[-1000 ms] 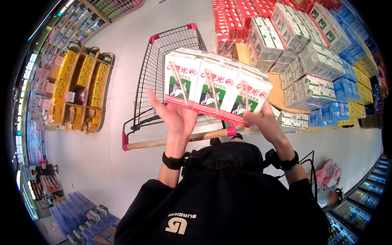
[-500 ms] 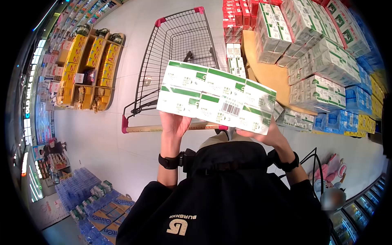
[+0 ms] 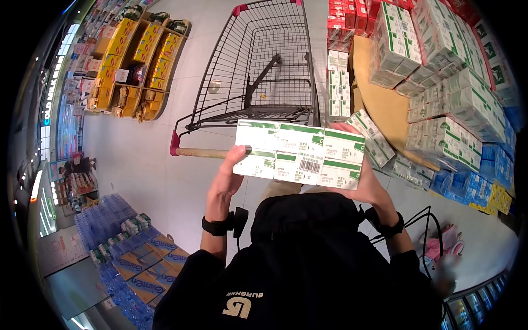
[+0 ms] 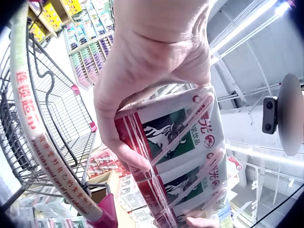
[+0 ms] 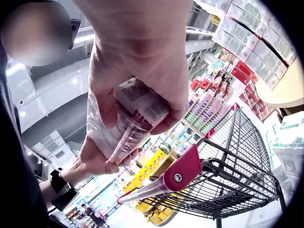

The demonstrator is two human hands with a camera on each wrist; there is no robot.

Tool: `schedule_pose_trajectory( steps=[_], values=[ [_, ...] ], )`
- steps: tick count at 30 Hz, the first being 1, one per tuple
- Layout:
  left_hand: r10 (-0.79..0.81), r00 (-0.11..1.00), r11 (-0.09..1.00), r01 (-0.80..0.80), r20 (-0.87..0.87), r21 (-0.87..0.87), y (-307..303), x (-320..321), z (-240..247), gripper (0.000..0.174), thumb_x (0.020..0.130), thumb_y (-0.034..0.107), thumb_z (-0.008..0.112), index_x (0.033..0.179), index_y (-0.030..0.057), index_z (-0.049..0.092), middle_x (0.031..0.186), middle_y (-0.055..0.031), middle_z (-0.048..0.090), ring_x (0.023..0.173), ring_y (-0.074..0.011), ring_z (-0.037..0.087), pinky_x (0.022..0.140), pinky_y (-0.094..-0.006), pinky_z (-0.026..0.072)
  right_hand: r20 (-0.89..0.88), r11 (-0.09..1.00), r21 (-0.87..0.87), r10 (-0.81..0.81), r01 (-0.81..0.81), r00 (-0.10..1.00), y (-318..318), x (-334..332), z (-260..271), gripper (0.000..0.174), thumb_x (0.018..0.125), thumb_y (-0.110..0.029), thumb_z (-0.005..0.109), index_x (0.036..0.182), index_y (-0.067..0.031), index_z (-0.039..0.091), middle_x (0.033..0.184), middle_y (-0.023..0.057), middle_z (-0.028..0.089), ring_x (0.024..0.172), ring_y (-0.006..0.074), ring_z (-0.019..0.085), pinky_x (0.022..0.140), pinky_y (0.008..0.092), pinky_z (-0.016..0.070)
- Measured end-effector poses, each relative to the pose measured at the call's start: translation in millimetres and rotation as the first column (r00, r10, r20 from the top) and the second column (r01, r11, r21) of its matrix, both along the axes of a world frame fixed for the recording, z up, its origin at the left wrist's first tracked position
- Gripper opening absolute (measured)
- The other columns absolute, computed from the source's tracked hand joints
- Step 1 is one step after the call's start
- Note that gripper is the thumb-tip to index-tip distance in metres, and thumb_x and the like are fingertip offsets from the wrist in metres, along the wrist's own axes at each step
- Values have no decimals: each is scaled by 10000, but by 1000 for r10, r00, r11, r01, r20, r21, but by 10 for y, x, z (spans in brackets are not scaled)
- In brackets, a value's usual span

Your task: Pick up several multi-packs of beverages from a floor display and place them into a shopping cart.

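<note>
Both hands hold a shrink-wrapped multipack of drink cartons (image 3: 300, 155) in front of the body. In the head view its white and green side with a barcode faces up. The left hand (image 3: 222, 177) grips the left end, thumb on the upper face. The left wrist view shows its fingers curled round the pack's edge, beside the red and green fronts with a cow picture and straws (image 4: 187, 123). At the other end, the right hand (image 3: 375, 186) grips the pack, mostly behind it in the head view. In the right wrist view, its thumb and fingers (image 5: 105, 111) straddle the wrapped end.
A wire shopping cart (image 3: 240, 10) with a long handle (image 3: 206, 153) stands just beyond the pack. To the right, stacked carton packs (image 3: 396, 44) crowd a curved wooden display (image 3: 367, 82). A shelf of yellow boxes (image 3: 146, 47) stands left, bottled water cases (image 3: 146, 283) lower left.
The pack has turned from its cow-picture fronts to the barcode side and come closer to the body. The left hand, earlier spread beneath, now grips the end. The cart appears higher in view.
</note>
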State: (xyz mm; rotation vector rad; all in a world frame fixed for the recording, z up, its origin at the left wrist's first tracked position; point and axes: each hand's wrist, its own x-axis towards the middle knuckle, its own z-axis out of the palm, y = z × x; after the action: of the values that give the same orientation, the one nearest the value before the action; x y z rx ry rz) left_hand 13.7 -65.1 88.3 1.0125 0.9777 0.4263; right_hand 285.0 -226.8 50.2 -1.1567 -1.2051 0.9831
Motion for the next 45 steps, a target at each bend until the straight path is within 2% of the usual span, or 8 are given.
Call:
schedule_pose_trajectory(
  steps=[9, 18, 22, 24, 26, 31, 35, 45],
  values=[
    [23, 997, 997, -28, 76, 72, 448, -177, 174, 722, 871, 521, 549, 1296, -62, 520, 1233, -179, 614, 1099, -255, 605, 934, -372, 468, 314, 996, -45, 83, -72, 946, 656, -191, 183, 1186, 651, -318, 923, 1521, -33, 170, 1594, 166, 141, 1418, 314, 328, 1146, 459, 336],
    [-149, 948, 989, 147, 280, 26, 1936, -436, 559, 773, 871, 572, 534, 1388, 6, 434, 1299, -196, 577, 1090, -294, 626, 734, -431, 611, -20, 977, -205, 59, -62, 998, 1927, -376, 474, 1205, 776, -737, 648, 1566, -59, 40, 1528, 194, 336, 1438, 292, 299, 1163, 442, 271],
    [-145, 954, 986, 160, 261, -39, 2449, -555, 473, 816, 856, 570, 571, 1414, 1, 396, 1355, -222, 503, 1134, -334, 595, 811, -404, 616, -741, 980, -169, -54, -108, 669, 2602, -744, 824, 942, 919, -717, 426, 1499, 13, 291, 1497, 203, 395, 1368, 286, 420, 1123, 427, 373],
    [-164, 962, 986, 168, 216, 1, 2603, -515, 433, 831, 854, 574, 572, 1423, 0, 381, 1374, -222, 481, 1169, -331, 569, 841, -415, 608, -629, 954, -299, -173, -30, 758, 2982, -729, 761, 788, 956, -638, 453, 1407, 9, 448, 1380, 180, 530, 1227, 251, 550, 985, 381, 494],
    [-275, 939, 957, 289, 208, -36, 2950, -444, 183, 841, 856, 568, 573, 1427, -15, 367, 1396, -223, 456, 1209, -332, 536, 877, -433, 597, -659, 931, -365, -240, -24, 713, 3359, -586, 492, 580, 948, -535, 567, 1201, -14, 597, 1145, 116, 660, 970, 188, 653, 663, 326, 571],
    [-366, 929, 930, 367, 58, -18, 3536, -57, -235, 1035, 790, 661, 583, 1442, -97, 318, 1371, -256, 435, 1203, -357, 459, 882, -443, 475, -636, 900, -436, -312, 5, 706, 3850, -210, -116, 488, 898, -478, 640, 1115, -41, 626, 1040, 92, 678, 891, 169, 660, 591, 334, 569],
    [-233, 971, 950, 218, -44, -223, 3700, 465, -599, 962, 783, 848, 410, 1463, 169, 438, 1510, -185, 368, 1308, -382, 374, 931, -558, 358, -611, 863, -505, -371, 15, 699, 4074, 13, -672, 442, 871, -486, 650, 1082, -98, 631, 983, 46, 692, 812, 160, 678, 545, 298, 529],
    [-61, 988, 800, -38, -145, -599, 4249, 858, -3011, 581, 844, 557, 412, 1157, 119, 630, 1178, -113, 640, 1028, -277, 584, 844, -485, 432, -428, 665, -745, -415, -53, 803, 4425, 281, -2479, 447, 903, -475, 502, 1102, -84, 589, 1053, 82, 622, 953, 188, 576, 841, 360, 451]
  ],
)
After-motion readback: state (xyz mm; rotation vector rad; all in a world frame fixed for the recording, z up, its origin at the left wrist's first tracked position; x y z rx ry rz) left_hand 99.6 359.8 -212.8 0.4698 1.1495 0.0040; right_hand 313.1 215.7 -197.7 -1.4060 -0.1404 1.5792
